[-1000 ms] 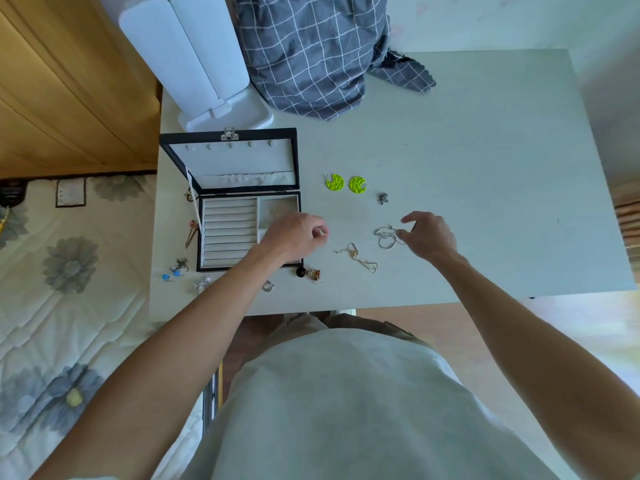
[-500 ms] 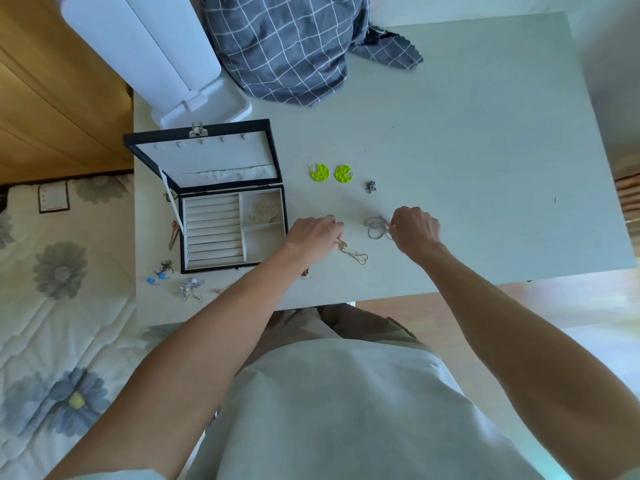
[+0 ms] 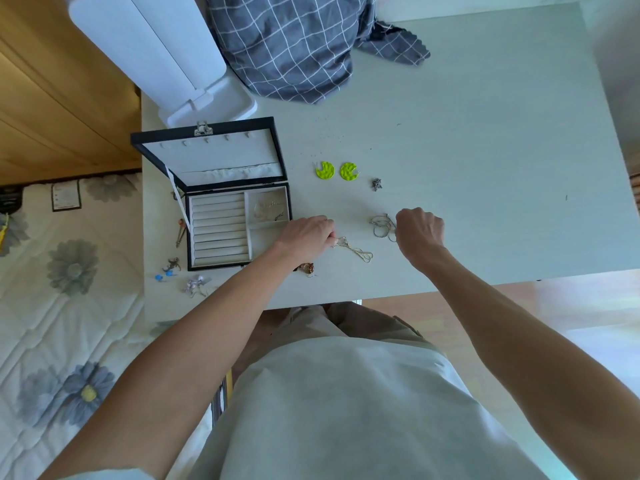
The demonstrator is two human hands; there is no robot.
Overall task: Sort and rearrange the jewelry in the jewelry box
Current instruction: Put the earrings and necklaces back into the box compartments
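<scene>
A black jewelry box stands open on the white table, lid up, with ring rolls on the left and a fine chain in its upper right compartment. My left hand lies just right of the box and pinches the end of a thin pale chain that trails right on the table. My right hand has curled fingers and pinches a tangled silver necklace lying at its left side.
Two lime-green disc earrings and a small grey charm lie behind the hands. A brown piece sits under my left wrist. Small earrings and clips lie left of the box. A white appliance and checked cloth stand at the back.
My left hand moved right from over the box to the pale chain and took its end. My right hand closed on the silver necklace.
</scene>
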